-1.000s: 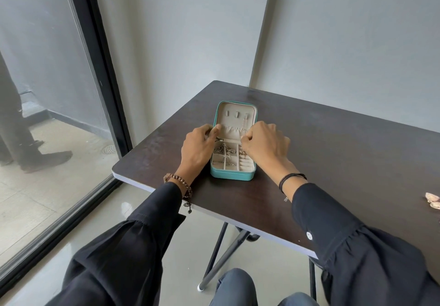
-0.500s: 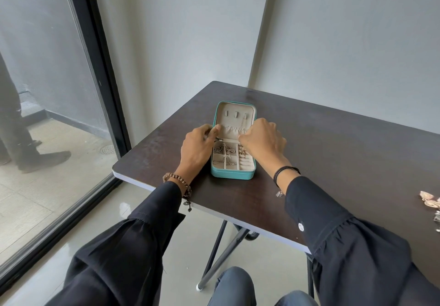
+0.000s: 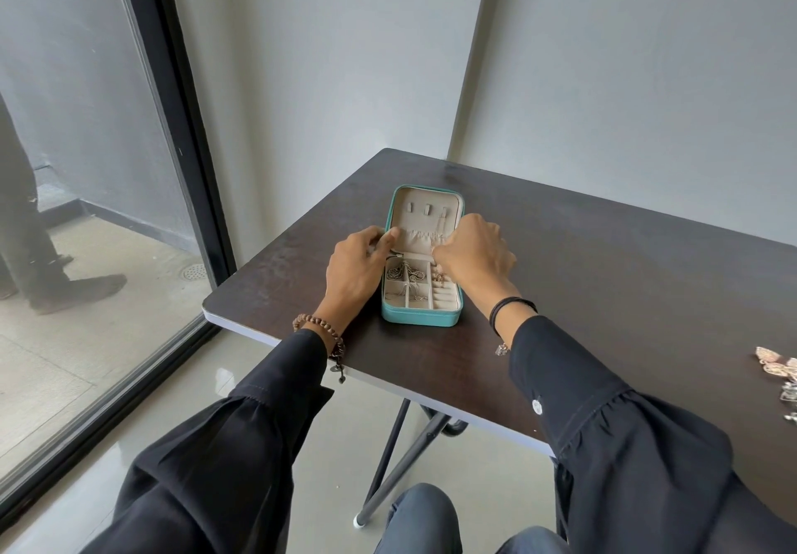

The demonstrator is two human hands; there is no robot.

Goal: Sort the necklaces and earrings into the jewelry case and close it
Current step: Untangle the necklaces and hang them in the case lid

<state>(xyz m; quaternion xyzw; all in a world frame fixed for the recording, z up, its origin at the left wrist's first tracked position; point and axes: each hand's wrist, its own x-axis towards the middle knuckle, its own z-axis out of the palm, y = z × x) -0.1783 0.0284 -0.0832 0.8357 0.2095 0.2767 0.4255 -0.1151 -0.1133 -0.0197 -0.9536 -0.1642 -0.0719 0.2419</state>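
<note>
A teal jewelry case (image 3: 420,316) lies open on the dark table (image 3: 604,294), its lid flat toward the wall. Chains (image 3: 403,273) fill the tray's upper compartments, and small earrings (image 3: 439,279) sit to their right. My left hand (image 3: 351,271) pinches the case's left edge at the hinge. My right hand (image 3: 472,253) is curled over the lid's right side by the pouch. Its fingertips are closed on a thin necklace chain (image 3: 440,225) that runs up to the right hook.
Loose pink and silver jewelry pieces (image 3: 778,366) lie at the table's far right edge. The table's near edge (image 3: 276,337) is just below my left wrist. A glass door with a black frame (image 3: 172,122) stands to the left, with a person's legs (image 3: 30,230) outside.
My right hand has moved from the tray up to the lid's pouch and hook area. My left hand has stayed on the case's left edge.
</note>
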